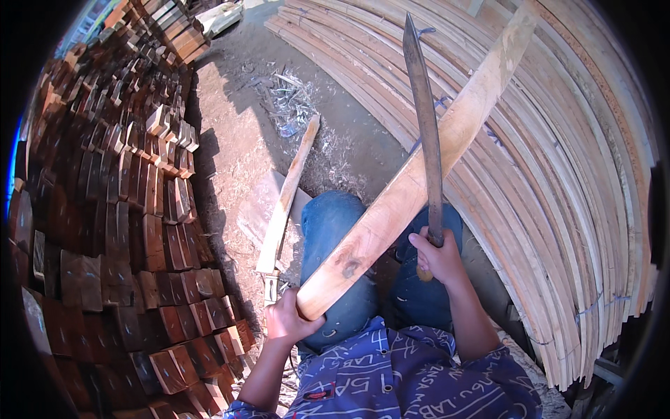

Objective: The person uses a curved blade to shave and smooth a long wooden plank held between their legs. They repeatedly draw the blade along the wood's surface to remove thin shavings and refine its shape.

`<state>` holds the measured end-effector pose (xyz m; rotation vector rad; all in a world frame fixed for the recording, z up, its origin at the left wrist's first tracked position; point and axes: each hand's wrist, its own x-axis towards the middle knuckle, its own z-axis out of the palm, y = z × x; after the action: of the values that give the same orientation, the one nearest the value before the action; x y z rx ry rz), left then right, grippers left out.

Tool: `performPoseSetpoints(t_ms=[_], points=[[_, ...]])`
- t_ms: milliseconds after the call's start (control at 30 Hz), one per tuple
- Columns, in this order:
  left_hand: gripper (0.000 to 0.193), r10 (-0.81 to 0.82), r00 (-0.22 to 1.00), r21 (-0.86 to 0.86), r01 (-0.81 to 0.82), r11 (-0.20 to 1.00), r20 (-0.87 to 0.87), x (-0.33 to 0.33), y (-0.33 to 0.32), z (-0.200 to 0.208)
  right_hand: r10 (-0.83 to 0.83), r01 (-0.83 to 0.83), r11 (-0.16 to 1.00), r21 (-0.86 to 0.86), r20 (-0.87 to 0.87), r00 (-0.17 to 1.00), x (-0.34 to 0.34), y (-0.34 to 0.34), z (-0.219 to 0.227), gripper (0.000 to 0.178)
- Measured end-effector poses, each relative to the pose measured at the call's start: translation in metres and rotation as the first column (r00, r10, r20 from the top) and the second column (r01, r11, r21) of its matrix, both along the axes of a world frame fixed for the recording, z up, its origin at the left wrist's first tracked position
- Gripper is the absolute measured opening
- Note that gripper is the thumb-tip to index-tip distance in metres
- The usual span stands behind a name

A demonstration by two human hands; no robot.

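My left hand [287, 320] is closed round the near end of a long pale wooden plank [380, 230], which slants up and away to the right over my knees. A dark knot marks the plank close to that hand. My right hand [441, 260] grips the handle of a machete [421, 105], its dark blade pointing away from me. In this view the blade crosses in front of the plank; whether they touch I cannot tell. Left of my knee, a narrow, slightly bent wooden piece [292, 192] lies with its near end close to my left hand.
Stacked dark-ended timber blocks [150, 241] rise along the left side. To the right lie long thin wooden strips [558, 195], bundled with blue ties. Shavings and scraps [289, 98] litter the dirt ground ahead. A flat slab [262, 209] rests under the bent piece.
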<state>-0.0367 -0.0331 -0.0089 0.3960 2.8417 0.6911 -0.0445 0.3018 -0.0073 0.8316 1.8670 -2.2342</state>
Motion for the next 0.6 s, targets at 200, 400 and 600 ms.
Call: performPoseSetpoints(t_ms=[200, 400, 600], points=[[0.059, 0.033, 0.999, 0.077, -0.033, 0.996, 0.007, 0.011, 0.021, 0.002, -0.003, 0.002, 0.999, -0.043, -0.030, 1.000, -0.032, -0.002, 0.006, 0.036], [0.060, 0.108, 0.994, 0.057, -0.108, 0.993, 0.004, 0.012, 0.028, 0.020, 0.047, -0.047, 0.991, -0.129, -0.008, 0.999, -0.046, -0.001, 0.004, 0.044], [0.057, 0.048, 0.999, 0.033, -0.048, 0.998, -0.004, -0.012, 0.027, 0.044, -0.011, 0.016, 0.976, -0.215, 0.023, 1.000, -0.048, 0.001, 0.002, 0.043]])
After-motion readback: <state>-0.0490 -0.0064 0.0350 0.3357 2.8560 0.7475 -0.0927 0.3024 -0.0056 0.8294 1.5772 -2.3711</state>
